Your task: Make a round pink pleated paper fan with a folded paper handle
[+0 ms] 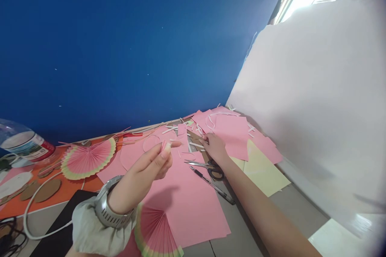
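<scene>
My left hand (152, 164), with a grey-banded watch at the wrist, is raised over the pink sheets. Thumb and fingers pinch a small folded piece of pink and pale yellow paper (164, 145). My right hand (214, 146) reaches down among the paper scraps (196, 144) by a brown cardboard strip, its fingers curled together; what they hold, if anything, is too small to make out. Just below that hand lie scissors (208, 165) with dark handles and a pen (212, 184). Pink paper sheets (189, 213) spread beneath both hands.
Pleated pink-and-yellow paper fans lie at the left (89, 158) and bottom (157, 229). Yellow paper (265, 168) is at the right. Cardboard ovals (48, 190), a white cable (27, 213) and a clear plastic bottle (25, 142) are at far left. A blue wall (135, 48) stands behind.
</scene>
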Demonstrator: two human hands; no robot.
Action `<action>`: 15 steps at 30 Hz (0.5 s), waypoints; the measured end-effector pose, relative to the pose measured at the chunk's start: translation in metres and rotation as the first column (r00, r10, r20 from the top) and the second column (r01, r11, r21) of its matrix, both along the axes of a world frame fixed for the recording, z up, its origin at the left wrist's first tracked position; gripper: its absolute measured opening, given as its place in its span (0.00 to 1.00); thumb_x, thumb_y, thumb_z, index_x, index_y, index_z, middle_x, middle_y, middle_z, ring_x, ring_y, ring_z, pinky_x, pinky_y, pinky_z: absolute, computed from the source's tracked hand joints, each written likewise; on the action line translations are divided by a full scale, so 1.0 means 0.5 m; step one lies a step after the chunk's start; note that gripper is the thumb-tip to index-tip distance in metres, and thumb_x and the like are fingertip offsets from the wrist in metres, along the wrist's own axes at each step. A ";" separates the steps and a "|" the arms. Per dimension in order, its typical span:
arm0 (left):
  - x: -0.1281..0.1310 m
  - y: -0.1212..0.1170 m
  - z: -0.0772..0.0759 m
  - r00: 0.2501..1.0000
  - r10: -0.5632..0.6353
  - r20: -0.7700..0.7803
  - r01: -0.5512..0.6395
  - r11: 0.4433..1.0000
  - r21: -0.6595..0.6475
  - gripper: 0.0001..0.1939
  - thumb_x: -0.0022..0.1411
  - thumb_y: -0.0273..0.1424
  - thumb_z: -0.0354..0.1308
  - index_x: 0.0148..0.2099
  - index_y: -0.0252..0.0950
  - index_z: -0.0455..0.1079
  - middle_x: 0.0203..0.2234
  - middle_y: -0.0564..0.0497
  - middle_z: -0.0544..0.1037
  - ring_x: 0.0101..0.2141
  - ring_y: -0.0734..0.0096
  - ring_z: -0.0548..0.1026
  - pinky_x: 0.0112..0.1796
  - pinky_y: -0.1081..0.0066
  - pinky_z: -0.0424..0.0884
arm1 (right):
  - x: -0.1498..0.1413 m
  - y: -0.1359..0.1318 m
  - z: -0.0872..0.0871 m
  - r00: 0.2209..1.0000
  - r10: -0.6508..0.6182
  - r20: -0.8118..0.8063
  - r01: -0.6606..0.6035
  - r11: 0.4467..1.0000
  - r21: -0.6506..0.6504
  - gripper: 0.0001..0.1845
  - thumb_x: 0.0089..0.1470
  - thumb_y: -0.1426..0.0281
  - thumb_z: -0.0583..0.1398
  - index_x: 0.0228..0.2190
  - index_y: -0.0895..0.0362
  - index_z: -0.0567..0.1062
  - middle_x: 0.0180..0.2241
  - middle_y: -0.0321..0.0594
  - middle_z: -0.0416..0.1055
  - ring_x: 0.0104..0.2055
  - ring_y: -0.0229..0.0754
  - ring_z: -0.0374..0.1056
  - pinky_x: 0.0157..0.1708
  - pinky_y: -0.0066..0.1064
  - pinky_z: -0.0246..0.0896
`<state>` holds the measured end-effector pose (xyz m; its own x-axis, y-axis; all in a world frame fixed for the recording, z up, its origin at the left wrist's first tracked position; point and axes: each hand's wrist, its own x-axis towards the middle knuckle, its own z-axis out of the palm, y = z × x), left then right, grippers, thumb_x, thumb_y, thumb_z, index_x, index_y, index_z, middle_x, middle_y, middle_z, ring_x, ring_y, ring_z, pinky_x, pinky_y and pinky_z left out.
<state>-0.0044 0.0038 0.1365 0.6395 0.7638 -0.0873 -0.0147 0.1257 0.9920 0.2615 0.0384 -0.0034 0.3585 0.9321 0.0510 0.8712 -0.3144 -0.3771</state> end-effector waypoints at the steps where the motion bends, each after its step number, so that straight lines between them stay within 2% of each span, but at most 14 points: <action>1: 0.001 -0.002 0.002 1.000 -0.013 0.006 0.013 1.000 0.002 0.20 0.69 0.41 0.43 0.55 0.36 0.62 0.22 0.58 0.54 0.23 0.77 0.50 0.23 0.72 0.48 | 0.000 -0.002 0.008 1.000 0.009 -0.014 -0.009 1.000 -0.010 0.17 0.59 0.65 0.57 0.48 0.58 0.68 0.48 0.44 0.67 0.46 0.45 0.68 0.43 0.43 0.67; 5: 0.003 -0.016 0.011 0.999 -0.046 -0.002 0.046 0.999 0.025 0.18 0.69 0.40 0.41 0.52 0.36 0.64 0.21 0.58 0.54 0.22 0.77 0.49 0.23 0.72 0.48 | -0.008 -0.012 0.065 0.995 0.054 -0.089 -0.058 0.997 -0.041 0.17 0.59 0.65 0.57 0.48 0.58 0.68 0.48 0.44 0.67 0.45 0.44 0.68 0.43 0.42 0.67; 8: 0.004 -0.027 0.010 0.998 -0.042 -0.035 0.045 0.997 0.061 0.17 0.70 0.39 0.41 0.50 0.36 0.64 0.21 0.58 0.53 0.22 0.76 0.51 0.24 0.72 0.50 | -0.043 -0.037 0.137 0.977 0.136 -0.165 -0.138 0.990 0.000 0.16 0.59 0.65 0.57 0.47 0.59 0.69 0.47 0.44 0.68 0.44 0.43 0.69 0.42 0.41 0.67; 10: 0.005 -0.031 0.001 0.997 -0.042 -0.059 0.047 0.995 0.086 0.15 0.69 0.39 0.42 0.48 0.38 0.64 0.23 0.57 0.55 0.25 0.76 0.54 0.26 0.72 0.54 | -0.084 -0.067 0.190 0.940 0.250 -0.232 -0.239 0.968 0.072 0.15 0.63 0.63 0.51 0.45 0.56 0.70 0.42 0.40 0.71 0.41 0.40 0.69 0.41 0.37 0.67; 13: 0.003 -0.033 -0.016 0.997 -0.034 -0.065 0.044 0.988 0.151 0.13 0.68 0.40 0.44 0.40 0.39 0.65 0.26 0.55 0.59 0.29 0.73 0.58 0.32 0.71 0.60 | -0.146 -0.122 0.256 0.822 0.463 -0.332 -0.410 0.885 0.220 0.15 0.63 0.58 0.49 0.46 0.46 0.69 0.46 0.33 0.68 0.46 0.34 0.66 0.44 0.26 0.64; 15: 0.001 -0.034 -0.023 0.996 -0.069 -0.065 0.079 0.981 0.179 0.13 0.67 0.39 0.47 0.33 0.38 0.64 0.25 0.55 0.59 0.28 0.73 0.59 0.32 0.71 0.61 | -0.172 -0.152 0.278 0.622 0.635 -0.458 -0.476 0.772 0.422 0.13 0.63 0.59 0.51 0.44 0.47 0.71 0.44 0.35 0.67 0.48 0.36 0.64 0.46 0.28 0.62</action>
